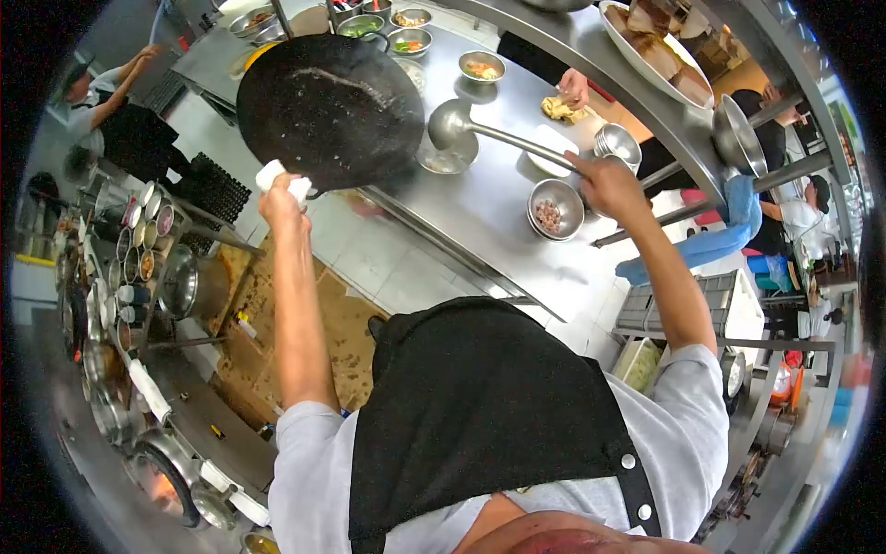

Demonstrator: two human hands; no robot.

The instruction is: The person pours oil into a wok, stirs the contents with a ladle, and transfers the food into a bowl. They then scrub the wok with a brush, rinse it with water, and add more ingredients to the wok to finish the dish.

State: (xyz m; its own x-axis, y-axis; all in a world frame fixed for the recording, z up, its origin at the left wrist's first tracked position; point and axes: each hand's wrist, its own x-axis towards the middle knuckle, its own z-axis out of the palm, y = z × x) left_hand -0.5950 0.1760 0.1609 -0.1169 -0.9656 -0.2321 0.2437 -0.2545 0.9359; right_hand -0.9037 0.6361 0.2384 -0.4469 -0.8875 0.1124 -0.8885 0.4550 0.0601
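Black wok (330,109), head view: held tilted over the steel counter (466,226). Left hand (281,201) clamped its handle through a white cloth (284,175). Right hand (604,183) fingers closed round the ladle (452,125) handle, ladle cup just beside wok rim

Counter (480,222): stainless steel, running diagonally.
Near edge: steel bowl of chopped meat (555,209).
Middle: white plate (540,167), empty steel bowl (616,143).
Far end: small bowl of vegetables (482,66).
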